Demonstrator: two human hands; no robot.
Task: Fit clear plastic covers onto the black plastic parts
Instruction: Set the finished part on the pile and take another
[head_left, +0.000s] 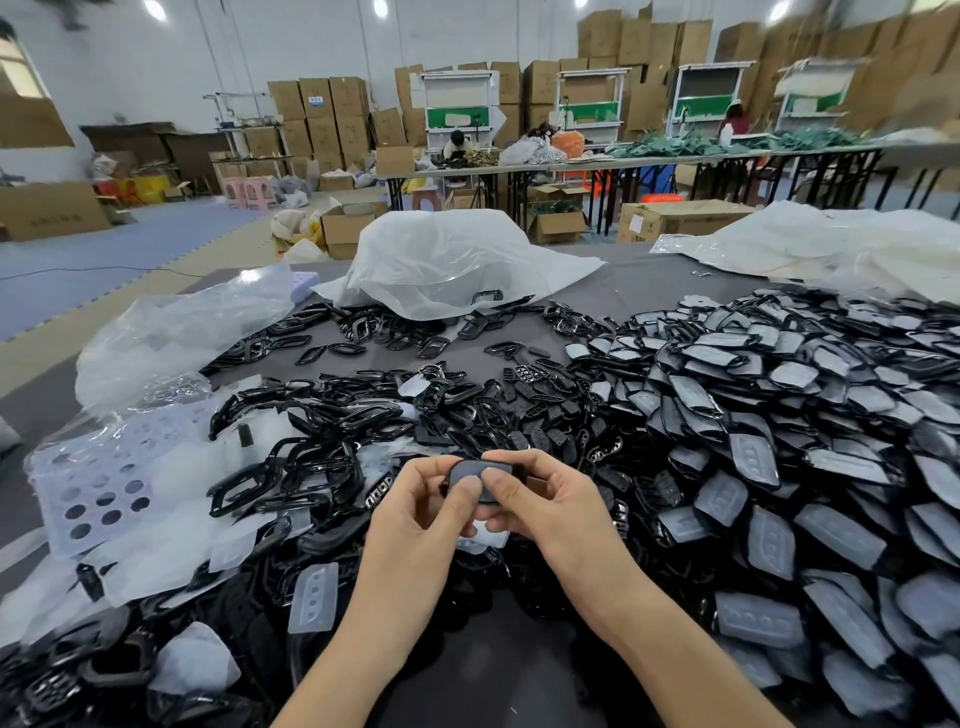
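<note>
Left hand (415, 512) and right hand (550, 506) together pinch one small black oval plastic part (475, 475) above the near centre of the dark grey table (639, 291). Fingers are curled round its edges and both thumbs are pressed on its greyish upper face; cannot tell whether a cover is seated on it. Loose black plastic frames (291, 467) and translucent clear plastic covers (313, 597) lie heaped left of the hands, and a heap of black parts with cloudy covers fitted (779, 415) lies to the right.
</note>
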